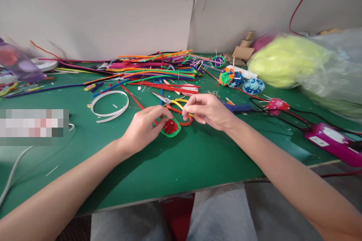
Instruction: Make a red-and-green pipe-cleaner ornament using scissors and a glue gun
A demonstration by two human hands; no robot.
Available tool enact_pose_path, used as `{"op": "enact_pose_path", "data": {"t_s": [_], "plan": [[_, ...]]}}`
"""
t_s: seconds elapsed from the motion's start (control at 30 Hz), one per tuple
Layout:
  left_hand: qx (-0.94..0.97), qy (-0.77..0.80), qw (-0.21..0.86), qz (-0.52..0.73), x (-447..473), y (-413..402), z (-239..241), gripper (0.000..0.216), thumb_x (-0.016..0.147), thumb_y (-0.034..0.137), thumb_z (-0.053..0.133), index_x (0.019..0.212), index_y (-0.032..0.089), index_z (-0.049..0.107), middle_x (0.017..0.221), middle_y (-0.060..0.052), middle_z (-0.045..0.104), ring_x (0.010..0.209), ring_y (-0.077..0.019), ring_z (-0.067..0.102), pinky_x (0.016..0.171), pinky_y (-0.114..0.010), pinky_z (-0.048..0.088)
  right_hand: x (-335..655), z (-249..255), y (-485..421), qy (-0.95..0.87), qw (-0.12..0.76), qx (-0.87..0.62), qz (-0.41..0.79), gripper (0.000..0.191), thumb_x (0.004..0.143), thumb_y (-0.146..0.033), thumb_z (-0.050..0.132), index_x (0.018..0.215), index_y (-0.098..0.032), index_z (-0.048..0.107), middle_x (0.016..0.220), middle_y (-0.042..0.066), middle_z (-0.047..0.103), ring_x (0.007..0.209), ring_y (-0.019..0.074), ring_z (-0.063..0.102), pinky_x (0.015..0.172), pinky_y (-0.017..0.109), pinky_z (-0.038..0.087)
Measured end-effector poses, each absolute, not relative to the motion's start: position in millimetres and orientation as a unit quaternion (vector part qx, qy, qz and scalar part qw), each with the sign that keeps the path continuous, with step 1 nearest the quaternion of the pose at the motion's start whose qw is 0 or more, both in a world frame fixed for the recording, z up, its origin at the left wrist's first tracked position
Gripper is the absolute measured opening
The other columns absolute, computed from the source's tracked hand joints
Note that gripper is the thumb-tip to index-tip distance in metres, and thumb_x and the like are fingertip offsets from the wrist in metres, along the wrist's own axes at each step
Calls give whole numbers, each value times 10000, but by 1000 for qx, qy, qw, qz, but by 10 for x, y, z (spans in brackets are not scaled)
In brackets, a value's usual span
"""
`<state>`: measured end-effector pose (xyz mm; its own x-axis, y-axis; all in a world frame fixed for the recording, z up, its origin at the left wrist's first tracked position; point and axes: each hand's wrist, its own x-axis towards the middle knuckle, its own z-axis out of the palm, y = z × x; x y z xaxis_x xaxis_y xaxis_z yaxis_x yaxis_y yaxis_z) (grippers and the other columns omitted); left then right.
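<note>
My left hand (145, 125) rests on the green table, fingers curled onto a small red piece with a green rim (171, 127). Just to its right, my right hand (207, 111) pinches something thin at its fingertips, close to a red pipe cleaner (187, 122) that curves round the piece. Scissors with red and yellow handles (169, 101) lie just behind both hands. A heap of coloured pipe cleaners (154, 70) is spread further back.
A white headband (109, 107) lies to the left. A blue glue gun (239, 107), small pompom-like pieces (240, 80), a purple power strip (330, 142) and cables sit right. A plastic bag of yellow-green stuff (288, 60) fills the far right. The table's front edge (181, 192) is near.
</note>
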<state>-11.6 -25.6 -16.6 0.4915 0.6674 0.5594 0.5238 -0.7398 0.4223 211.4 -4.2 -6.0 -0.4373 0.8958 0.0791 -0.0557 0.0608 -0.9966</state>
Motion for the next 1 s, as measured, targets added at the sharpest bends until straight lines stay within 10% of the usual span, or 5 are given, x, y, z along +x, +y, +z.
{"op": "enact_pose_path", "data": {"t_s": [0.23, 1.0], "plan": [[860, 346, 156, 340, -145, -217, -147, 145, 836, 86, 557, 874, 200, 637, 865, 5, 721, 770, -117, 676, 728, -213, 525, 2152, -65, -50, -749, 336, -369, 436, 72, 733, -221, 726, 774, -163, 733, 772, 30, 708, 680, 130, 612, 619, 265, 462], [857, 336, 198, 337, -147, -197, -139, 138, 812, 48, 521, 783, 174, 571, 852, -3, 701, 765, -112, 657, 698, -215, 510, 2141, -168, -74, -862, 304, -305, 268, 104, 792, -147, 651, 690, -146, 671, 680, -1, 605, 593, 90, 481, 568, 242, 384]]}}
